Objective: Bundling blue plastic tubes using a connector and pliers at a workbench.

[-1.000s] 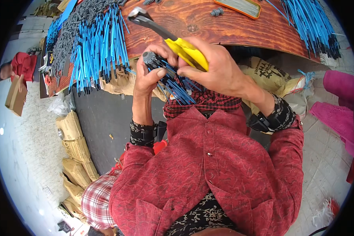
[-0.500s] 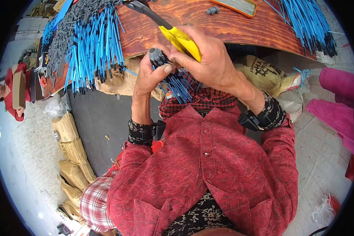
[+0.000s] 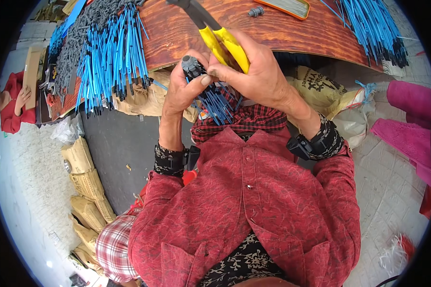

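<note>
My left hand (image 3: 178, 93) is closed around a dark grey ribbed plastic fitting (image 3: 191, 65), its round end facing up. Thin blue rods (image 3: 216, 106) hang just below my fingers; whether they join the fitting is hidden. My right hand (image 3: 263, 71) grips yellow-handled pliers (image 3: 233, 49), whose handles stand apart and whose dark jaws point up and left over the table. Right thumb and fingertips meet close to the left thumb at the fitting; anything small pinched there cannot be made out.
The brown wooden table (image 3: 177, 40) carries heaped blue rods with black ends (image 3: 115, 57), more blue rods (image 3: 368, 28), a loose grey fitting (image 3: 255, 12) and an orange-rimmed tray (image 3: 299, 15). Sacks (image 3: 316, 86) lie under its edge. At far left a person in red holds a cardboard box (image 3: 32, 71).
The handles of the pliers have spread further apart, and the jaws have swung a little to the right. My left hand keeps its hold. The person at far left has raised the box.
</note>
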